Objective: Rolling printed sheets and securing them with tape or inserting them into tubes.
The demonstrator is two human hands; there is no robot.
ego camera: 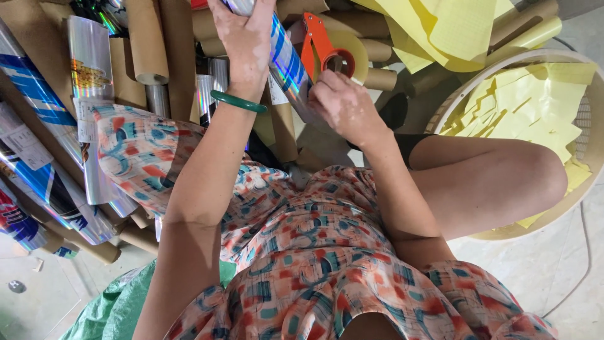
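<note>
We see a shiny holographic roll (286, 60) in silver with blue stripes at the upper centre, an orange tape dispenser (316, 47) with a pale yellowish tape roll (349, 56) just right of it, and a green bangle (238, 102) on the wrist below. At the upper left we find brown cardboard tubes (148, 41) and more rolls of silver-and-blue foil (38, 101), while at the upper right pale yellow paper sheets (522, 107) fill a cream-coloured basket (582, 182). Across the lower middle we see a dress (314, 252) patterned in peach, red, teal and white, a green woven sack (110, 308) at the lower left, and a grey floor (547, 264) at the lower right.
</note>
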